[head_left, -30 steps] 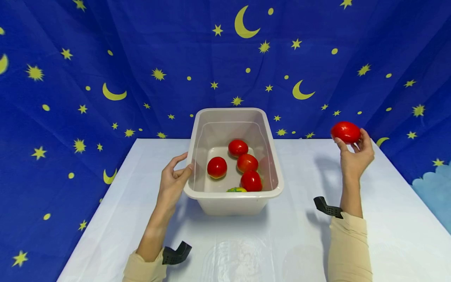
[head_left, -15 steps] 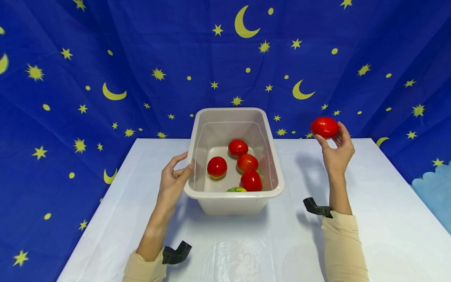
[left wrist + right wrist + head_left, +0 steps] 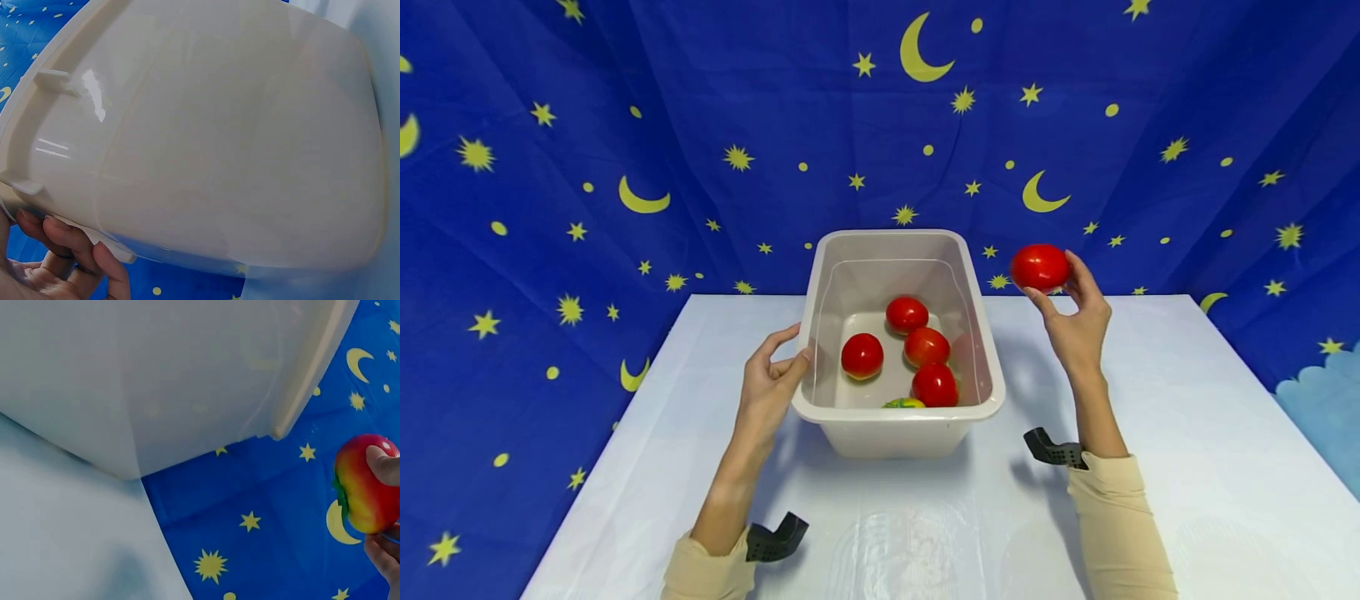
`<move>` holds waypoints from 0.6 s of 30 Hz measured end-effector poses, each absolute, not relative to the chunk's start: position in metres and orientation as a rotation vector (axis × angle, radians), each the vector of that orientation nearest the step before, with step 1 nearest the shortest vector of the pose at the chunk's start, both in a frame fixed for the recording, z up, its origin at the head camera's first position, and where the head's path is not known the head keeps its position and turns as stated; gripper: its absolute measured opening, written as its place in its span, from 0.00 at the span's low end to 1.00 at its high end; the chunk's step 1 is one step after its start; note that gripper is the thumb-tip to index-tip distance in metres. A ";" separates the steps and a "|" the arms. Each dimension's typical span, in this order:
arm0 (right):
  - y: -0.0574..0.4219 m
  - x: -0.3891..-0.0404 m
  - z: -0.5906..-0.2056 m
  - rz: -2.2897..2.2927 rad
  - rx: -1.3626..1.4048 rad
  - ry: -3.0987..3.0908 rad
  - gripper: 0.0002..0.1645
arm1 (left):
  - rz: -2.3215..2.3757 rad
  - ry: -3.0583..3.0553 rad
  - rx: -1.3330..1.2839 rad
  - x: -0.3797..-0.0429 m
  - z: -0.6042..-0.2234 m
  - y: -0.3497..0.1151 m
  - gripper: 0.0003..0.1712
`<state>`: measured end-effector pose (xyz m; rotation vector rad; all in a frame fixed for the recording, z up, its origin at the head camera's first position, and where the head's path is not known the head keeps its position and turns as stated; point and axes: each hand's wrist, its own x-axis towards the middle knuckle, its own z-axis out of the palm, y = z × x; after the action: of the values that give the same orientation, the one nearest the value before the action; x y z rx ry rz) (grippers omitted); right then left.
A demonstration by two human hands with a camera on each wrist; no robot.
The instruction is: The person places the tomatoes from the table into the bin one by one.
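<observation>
A light grey plastic bin (image 3: 898, 433) stands in the middle of the table. My left hand (image 3: 767, 379) holds its left rim, thumb over the top edge; in the left wrist view the fingers (image 3: 78, 244) curl beneath that rim. Several glossy red fruits lie inside, among them one at the left (image 3: 862, 357); a yellow-green thing (image 3: 904, 403) is partly hidden by the front rim. Right of the bin and above table height, my right hand (image 3: 1075, 321) pinches a red fruit (image 3: 1040, 267) between thumb and fingers. Its underside shows yellow with a green leafy calyx in the right wrist view.
A white-covered table (image 3: 1210, 467) carries the bin. Behind it and at both sides hangs a blue cloth (image 3: 842, 108) with yellow moons and stars. Black mounts (image 3: 775, 537) sit on both wrists.
My right hand has moved left with the red fruit, closer to the bin's right rim. The left hand, the bin and the fruits inside have stayed in place.
</observation>
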<state>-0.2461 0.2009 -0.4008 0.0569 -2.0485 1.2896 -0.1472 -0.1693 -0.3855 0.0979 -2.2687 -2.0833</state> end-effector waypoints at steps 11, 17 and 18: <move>0.187 -0.236 -0.390 1.279 0.178 -2.058 0.39 | -2.084 -2.274 0.103 -0.148 -0.386 -0.170 0.26; 0.175 -0.227 -0.381 1.309 0.280 -2.052 0.39 | -2.084 -2.271 0.103 -0.148 -0.386 -0.170 0.26; 0.174 -0.226 -0.380 1.311 0.293 -2.053 0.39 | -2.083 -2.271 0.104 -0.148 -0.386 -0.170 0.26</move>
<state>-0.2258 0.1735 -0.3803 0.2930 -2.0531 1.3114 -0.1481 -0.1703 -0.3863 0.1041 -2.2714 -2.0829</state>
